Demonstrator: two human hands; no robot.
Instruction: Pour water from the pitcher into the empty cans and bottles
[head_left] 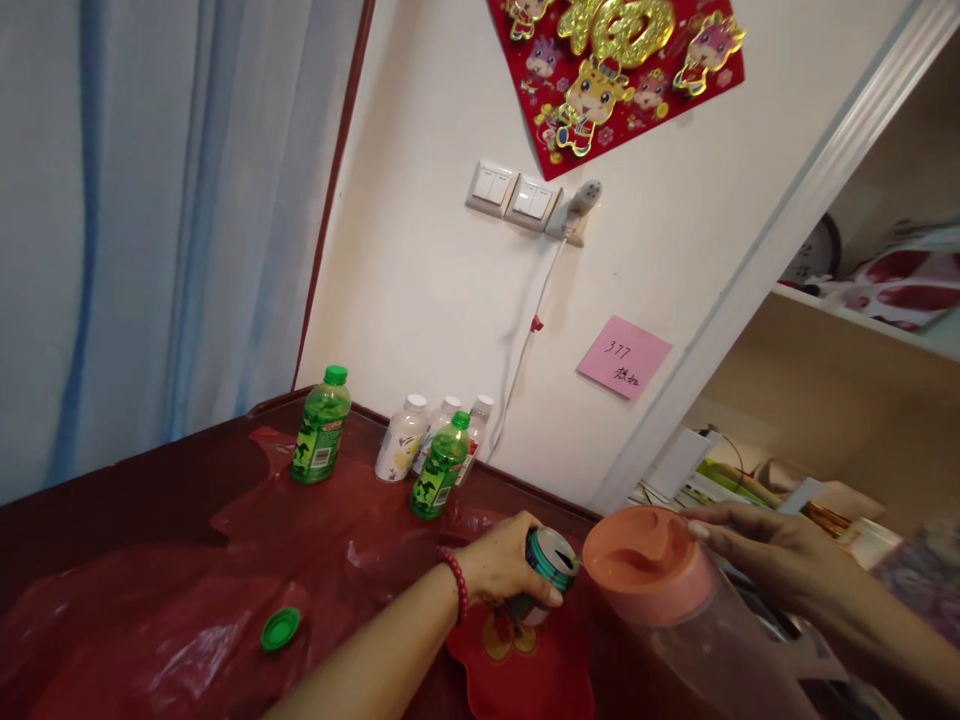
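Observation:
My left hand (517,570), with a red bead bracelet at the wrist, is wrapped round an opened drink can (553,556). The can leans slightly above a red tray (525,680) with a gold print. To the right stands a clear plastic pitcher (720,650) with an orange lid (637,565). My right hand (757,535) grips it at the lid's right edge, the thumb resting by the rim; some fingers are hidden behind it. The can's top is close to the left side of the lid. A loose green cap (280,629) lies left of my left forearm.
Green-capped bottles (321,425) and white-capped bottles (403,438) stand near the wall. A red plastic sheet (150,620) covers part of the dark table. A white cord (529,330) hangs from a socket. Shelves (862,320) with assorted items are at right; a blue curtain (150,200) hangs at left.

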